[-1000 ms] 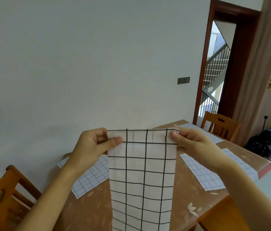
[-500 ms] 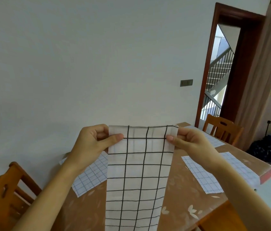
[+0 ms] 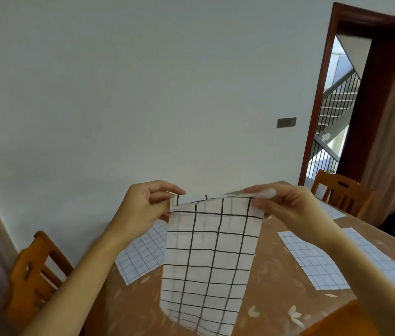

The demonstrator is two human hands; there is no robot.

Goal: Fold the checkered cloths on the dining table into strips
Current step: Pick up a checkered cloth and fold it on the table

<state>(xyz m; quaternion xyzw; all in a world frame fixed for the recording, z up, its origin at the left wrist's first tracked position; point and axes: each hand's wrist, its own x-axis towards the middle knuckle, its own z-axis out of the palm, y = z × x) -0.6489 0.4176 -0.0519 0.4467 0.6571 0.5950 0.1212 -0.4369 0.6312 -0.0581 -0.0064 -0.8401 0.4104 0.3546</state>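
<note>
The left hand (image 3: 143,204) and the right hand (image 3: 286,207) hold up one white cloth with wide black checks (image 3: 211,258) above the dining table (image 3: 276,292). The left hand pinches the upper left corner of it between thumb and curled fingers. The right hand pinches the upper right corner in the same way, with the thumb on the near side. Between the two hands the top edge is a little bent over and sags, and two layers show there. The cloth hangs down as a long, narrow piece in the middle of the scene. Its lower end comes close to the brown table top at the near side; I cannot tell if it touches.

A cloth with fine grid (image 3: 140,255) lies flat on the table to the left, partly behind the held cloth. Another fine-grid cloth (image 3: 313,260) lies flat to the right, partly hidden by the right forearm. A wooden chair (image 3: 33,270) stands at the left side of the table, and a second chair (image 3: 339,190) at the far right, near an open doorway (image 3: 337,105) with a staircase behind it.
</note>
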